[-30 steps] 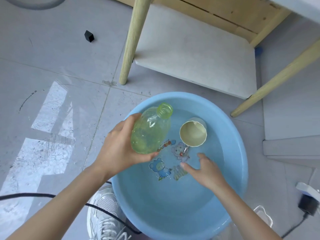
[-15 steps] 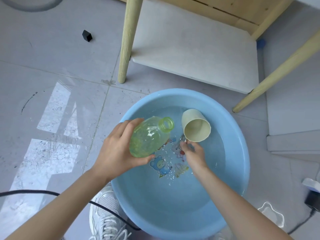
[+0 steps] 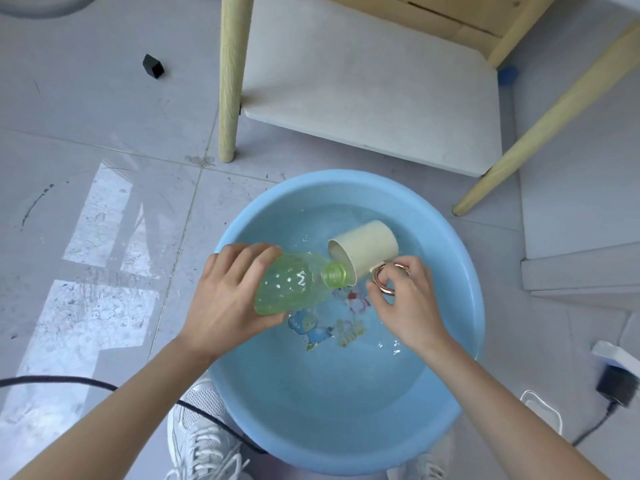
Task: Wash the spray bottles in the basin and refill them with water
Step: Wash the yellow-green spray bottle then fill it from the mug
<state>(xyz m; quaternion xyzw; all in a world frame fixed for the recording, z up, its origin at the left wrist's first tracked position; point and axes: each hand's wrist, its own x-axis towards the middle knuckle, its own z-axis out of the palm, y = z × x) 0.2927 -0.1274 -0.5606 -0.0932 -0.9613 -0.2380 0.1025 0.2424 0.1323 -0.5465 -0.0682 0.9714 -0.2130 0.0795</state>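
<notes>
The left hand [image 3: 228, 299] wraps around the base of a clear green spray bottle [image 3: 294, 285], fingers curled over the top and thumb underneath. It holds the bottle nearly on its side above the water. The bottle's neck has no cap or spray head and points to the right. The right hand [image 3: 410, 303] pinches the copper-coloured ring handle [image 3: 385, 277] of a cream cup [image 3: 363, 249]. The cup is tipped over so that its mouth sits right at the bottle's neck. I cannot tell whether any water is passing between them.

Both are held over a round blue basin [image 3: 474, 306] on the tiled floor. The basin holds shallow water, and cartoon stickers [image 3: 311, 329] show through on its bottom. A white sneaker [image 3: 201, 441] and a black cable [image 3: 69, 380] lie by the near rim. A pale wooden table leg [image 3: 230, 81] and a low shelf [image 3: 374, 81] stand behind the basin.
</notes>
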